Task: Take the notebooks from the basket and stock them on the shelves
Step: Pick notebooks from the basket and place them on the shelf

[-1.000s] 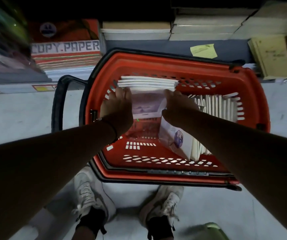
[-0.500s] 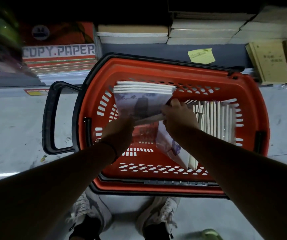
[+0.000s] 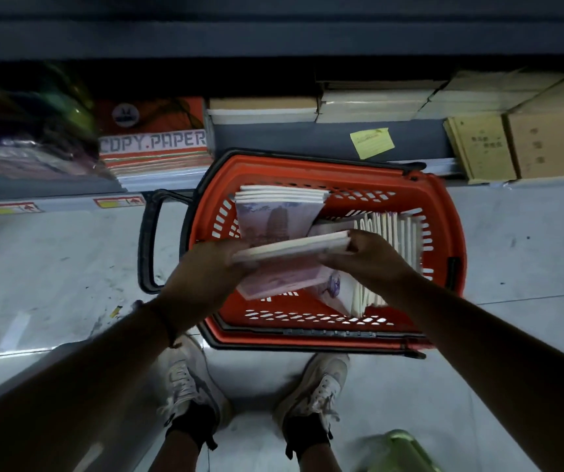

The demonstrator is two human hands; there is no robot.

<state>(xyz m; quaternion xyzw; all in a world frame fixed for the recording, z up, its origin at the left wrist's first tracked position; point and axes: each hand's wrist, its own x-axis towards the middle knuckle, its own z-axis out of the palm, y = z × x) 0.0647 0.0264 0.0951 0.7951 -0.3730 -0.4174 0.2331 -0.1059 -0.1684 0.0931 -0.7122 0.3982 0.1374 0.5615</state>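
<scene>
A red plastic basket with a black handle stands on the floor in front of my feet. Both hands hold a small stack of notebooks with purple covers above the basket: my left hand grips its left end, my right hand its right end. More notebooks lean against the basket's far wall. Another row of notebooks stands on edge at the right side, partly hidden by my right hand.
A low shelf runs behind the basket, with copy paper packs, stacks of paper, brown books and a yellow sticky note. My two shoes stand on grey floor. A green object lies at the bottom right.
Both hands closed on a stack of notebooks inside the basket and lifted it up and towards me. The view has pulled back from the basket.
</scene>
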